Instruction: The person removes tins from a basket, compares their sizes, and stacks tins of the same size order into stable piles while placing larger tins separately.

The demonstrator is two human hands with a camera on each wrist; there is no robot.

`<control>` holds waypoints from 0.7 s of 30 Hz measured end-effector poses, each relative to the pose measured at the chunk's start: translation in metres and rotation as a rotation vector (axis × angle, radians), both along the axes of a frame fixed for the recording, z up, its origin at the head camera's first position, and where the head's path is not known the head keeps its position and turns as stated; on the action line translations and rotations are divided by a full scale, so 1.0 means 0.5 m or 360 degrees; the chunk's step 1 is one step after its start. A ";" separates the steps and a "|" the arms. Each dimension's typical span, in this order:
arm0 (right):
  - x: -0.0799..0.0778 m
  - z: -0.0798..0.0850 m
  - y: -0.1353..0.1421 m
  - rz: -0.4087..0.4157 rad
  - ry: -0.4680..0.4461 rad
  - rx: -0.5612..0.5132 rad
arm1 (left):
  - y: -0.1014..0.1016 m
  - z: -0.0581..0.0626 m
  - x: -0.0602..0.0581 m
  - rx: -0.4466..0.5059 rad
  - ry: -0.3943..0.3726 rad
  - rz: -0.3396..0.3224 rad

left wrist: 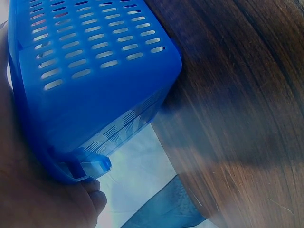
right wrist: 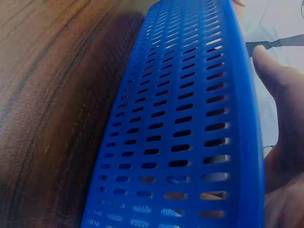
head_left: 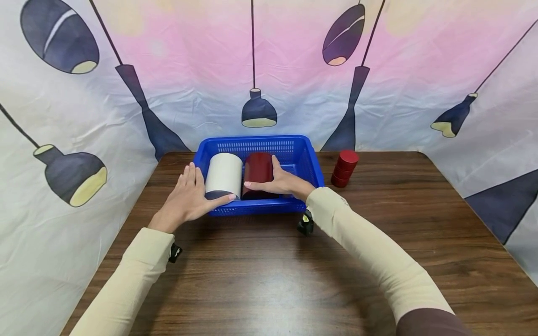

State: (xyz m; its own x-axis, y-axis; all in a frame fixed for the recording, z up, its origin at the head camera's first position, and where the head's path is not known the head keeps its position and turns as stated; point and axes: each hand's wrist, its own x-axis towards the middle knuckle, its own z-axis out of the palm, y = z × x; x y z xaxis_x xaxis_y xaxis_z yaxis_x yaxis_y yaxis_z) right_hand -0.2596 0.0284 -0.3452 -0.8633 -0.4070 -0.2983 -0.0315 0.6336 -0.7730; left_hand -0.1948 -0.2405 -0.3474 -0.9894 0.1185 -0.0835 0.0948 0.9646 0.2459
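Observation:
A blue plastic basket [head_left: 260,203] stands toward the table's far edge. Inside it a white cylinder [head_left: 224,171] with a dark grey near end lies beside a dark red cylinder [head_left: 258,168]. My left hand [head_left: 187,196] rests at the basket's left front corner, fingers straight along the left rim and thumb extended over the front rim by the white cylinder. Reaching over the front rim, my right hand [head_left: 283,181] holds the dark red cylinder, its thumb across the near part and a finger along the right side. The lower fingers are hidden behind the basket wall.
A small stack of red round pieces [head_left: 345,168] stands on the wooden table [head_left: 252,275], right of the basket. Behind the table hangs a cloth backdrop [head_left: 286,56] printed with lamps. The basket's right part shows bare floor.

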 end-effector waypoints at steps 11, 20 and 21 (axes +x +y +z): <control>-0.020 -0.017 -0.022 -0.0012 -0.0125 -0.0065 | -0.001 -0.002 -0.002 -0.0008 -0.0008 0.0007; -0.033 -0.023 -0.023 -0.0032 -0.0211 -0.0160 | -0.001 -0.001 -0.003 -0.0001 -0.0011 0.0014; -0.034 -0.023 -0.022 -0.0032 -0.0217 -0.0168 | -0.001 -0.001 -0.003 0.0000 -0.0013 0.0014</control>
State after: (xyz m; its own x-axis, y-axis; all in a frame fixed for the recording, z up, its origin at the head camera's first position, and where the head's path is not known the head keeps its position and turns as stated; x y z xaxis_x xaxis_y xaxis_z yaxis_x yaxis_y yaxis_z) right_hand -0.2767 0.0174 -0.3569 -0.8262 -0.4252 -0.3695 0.0900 0.5479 -0.8317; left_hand -0.1962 -0.2410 -0.3480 -0.9897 0.1100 -0.0913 0.0846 0.9655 0.2464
